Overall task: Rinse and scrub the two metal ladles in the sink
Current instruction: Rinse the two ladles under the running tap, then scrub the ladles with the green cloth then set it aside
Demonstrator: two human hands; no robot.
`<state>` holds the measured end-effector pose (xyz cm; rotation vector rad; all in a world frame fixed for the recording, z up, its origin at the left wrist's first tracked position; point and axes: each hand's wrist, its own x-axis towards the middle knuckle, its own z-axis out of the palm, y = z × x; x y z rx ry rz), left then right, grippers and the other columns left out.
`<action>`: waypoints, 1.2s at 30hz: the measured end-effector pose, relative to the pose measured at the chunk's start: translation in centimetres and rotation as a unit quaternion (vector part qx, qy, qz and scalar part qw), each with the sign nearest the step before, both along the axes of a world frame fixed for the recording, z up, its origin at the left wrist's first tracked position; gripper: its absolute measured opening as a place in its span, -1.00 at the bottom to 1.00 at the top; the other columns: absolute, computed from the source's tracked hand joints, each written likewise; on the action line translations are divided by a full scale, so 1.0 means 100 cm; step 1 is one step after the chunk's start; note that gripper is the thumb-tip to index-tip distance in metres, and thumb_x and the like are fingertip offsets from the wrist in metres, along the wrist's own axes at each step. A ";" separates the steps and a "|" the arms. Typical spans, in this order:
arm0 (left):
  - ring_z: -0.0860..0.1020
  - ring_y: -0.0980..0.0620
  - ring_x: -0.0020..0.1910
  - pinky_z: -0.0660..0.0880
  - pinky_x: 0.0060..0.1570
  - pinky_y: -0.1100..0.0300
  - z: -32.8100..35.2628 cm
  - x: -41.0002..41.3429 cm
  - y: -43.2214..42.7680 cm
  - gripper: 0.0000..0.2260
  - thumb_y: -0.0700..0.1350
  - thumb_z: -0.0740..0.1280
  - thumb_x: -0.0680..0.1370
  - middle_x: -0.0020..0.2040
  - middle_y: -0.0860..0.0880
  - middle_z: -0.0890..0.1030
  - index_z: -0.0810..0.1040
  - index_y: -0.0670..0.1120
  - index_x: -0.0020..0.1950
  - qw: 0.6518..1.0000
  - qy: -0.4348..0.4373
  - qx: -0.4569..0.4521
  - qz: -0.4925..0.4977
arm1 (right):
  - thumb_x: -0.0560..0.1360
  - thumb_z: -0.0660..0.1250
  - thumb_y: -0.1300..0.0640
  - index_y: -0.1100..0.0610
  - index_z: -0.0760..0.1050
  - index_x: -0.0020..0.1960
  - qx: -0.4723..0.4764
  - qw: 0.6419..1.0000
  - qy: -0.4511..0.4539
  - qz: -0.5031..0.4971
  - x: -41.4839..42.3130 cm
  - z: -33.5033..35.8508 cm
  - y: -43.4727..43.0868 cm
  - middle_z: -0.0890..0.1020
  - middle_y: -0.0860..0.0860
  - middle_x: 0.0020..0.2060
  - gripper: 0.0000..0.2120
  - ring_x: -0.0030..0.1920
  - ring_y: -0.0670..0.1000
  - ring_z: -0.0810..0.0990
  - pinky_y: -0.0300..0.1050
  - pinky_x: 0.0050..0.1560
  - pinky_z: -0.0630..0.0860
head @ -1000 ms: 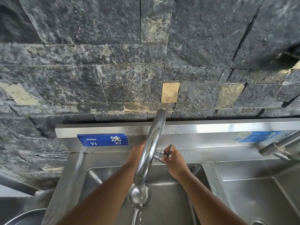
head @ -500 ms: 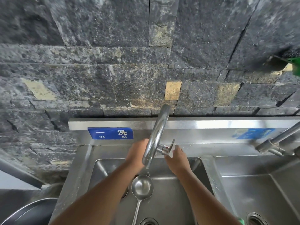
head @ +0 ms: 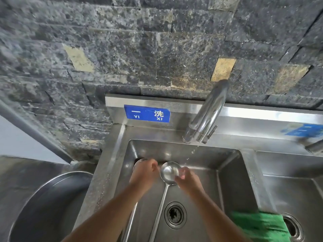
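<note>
From your head camera, both your hands are down in the left stainless steel sink basin (head: 227,180). Your right hand (head: 187,179) has its fingers curled over the rim of the round shiny metal ladle bowl (head: 168,172), whose long thin handle runs down past the round drain strainer (head: 175,214). Your left hand (head: 144,173) is loosely clenched over a second metal ladle (head: 138,162), its bowl mostly hidden at the basin's back wall; what it grips I cannot tell. A thin trickle falls from the curved chrome faucet (head: 209,112). A green scrubbing cloth (head: 258,226) lies on the divider at right. A blue label (head: 146,113) sits on the backsplash.
</note>
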<state>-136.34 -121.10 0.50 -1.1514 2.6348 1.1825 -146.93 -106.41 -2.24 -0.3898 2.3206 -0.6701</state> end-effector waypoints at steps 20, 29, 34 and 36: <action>0.70 -0.22 -0.13 0.61 -0.32 -0.13 -0.286 0.087 0.006 -0.77 -0.05 0.24 0.43 -0.09 -0.28 0.69 0.52 -0.20 -0.09 0.905 -0.122 0.270 0.306 | 0.63 0.21 0.24 0.09 0.43 -0.11 -0.083 0.928 -0.342 -0.123 0.109 -0.164 -0.085 0.47 0.03 -0.37 -0.85 -0.44 -0.06 0.43 -0.25 -0.44 0.37; 0.46 -0.01 -0.50 0.31 -0.50 0.25 -0.176 0.083 0.018 -0.78 -0.23 0.20 0.57 -0.47 -0.03 0.50 0.64 -0.15 -0.11 0.888 -0.027 0.317 0.331 | 0.59 0.20 0.32 0.23 0.52 0.02 -0.126 0.886 -0.401 -0.197 0.115 -0.132 -0.086 0.52 0.14 -0.33 -0.88 -0.44 0.00 0.42 -0.33 -0.50 0.35; 0.38 0.06 -0.61 0.28 -0.60 0.29 -0.118 0.091 0.024 -0.74 -0.30 0.20 0.60 -0.41 -0.14 0.54 0.60 -0.08 -0.18 0.893 -0.021 0.354 0.276 | 0.57 0.19 0.36 0.29 0.57 -0.04 -0.182 0.862 -0.417 -0.221 0.111 -0.083 -0.062 0.67 0.19 -0.23 -0.83 -0.39 0.06 0.52 -0.16 -0.35 0.50; 0.40 0.04 -0.60 0.30 -0.59 0.28 -0.094 0.094 0.027 -0.76 -0.32 0.23 0.58 -0.32 -0.26 0.60 0.61 -0.12 -0.20 0.903 -0.011 0.351 0.249 | 0.57 0.20 0.36 0.31 0.56 0.01 -0.201 0.859 -0.410 -0.230 0.111 -0.063 -0.050 0.62 0.26 -0.15 -0.84 -0.37 0.07 0.56 -0.14 -0.33 0.56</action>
